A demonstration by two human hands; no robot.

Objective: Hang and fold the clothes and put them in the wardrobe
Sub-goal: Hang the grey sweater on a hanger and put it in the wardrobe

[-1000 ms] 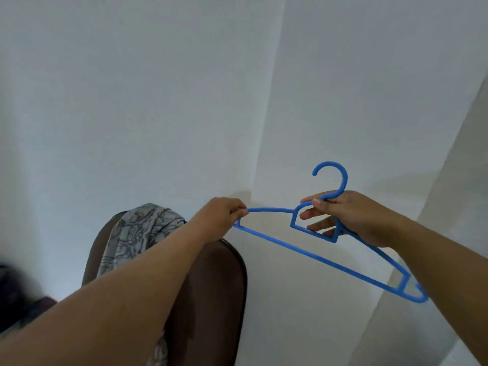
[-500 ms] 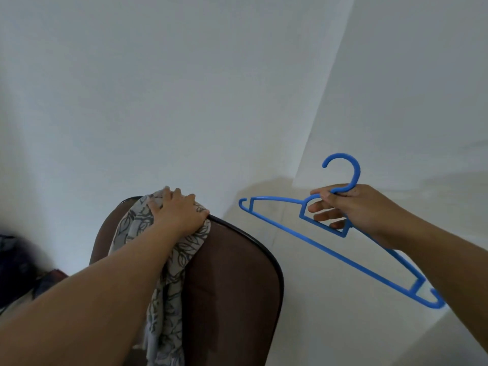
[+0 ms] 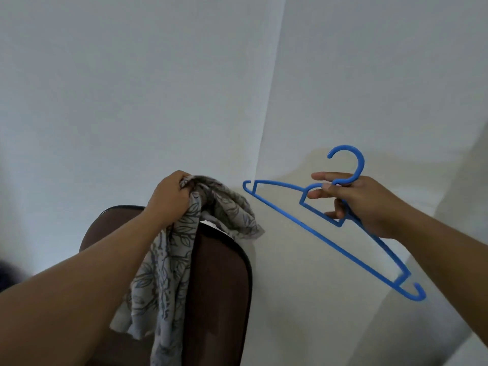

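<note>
Garment: a grey leaf-print cloth [image 3: 169, 262] is bunched at its top in the left hand, raised above the chair's top edge, the rest hanging down over the backrest.
Left hand: the left hand [image 3: 171, 199] has its fingers curled round the gathered fabric.
Hanger: a blue plastic hanger [image 3: 317, 231] is tilted, hook upward, well apart from the cloth.
Right hand: the right hand [image 3: 356, 202] grips the hanger at its neck, under the hook.
Chair: a dark brown chair back [image 3: 219, 286] stands against white walls [image 3: 132, 88].

blue hanger [image 3: 311, 229], grey leaf-patterned cloth [image 3: 169, 262], dark brown chair [image 3: 219, 286], white wall [image 3: 132, 88].
</note>
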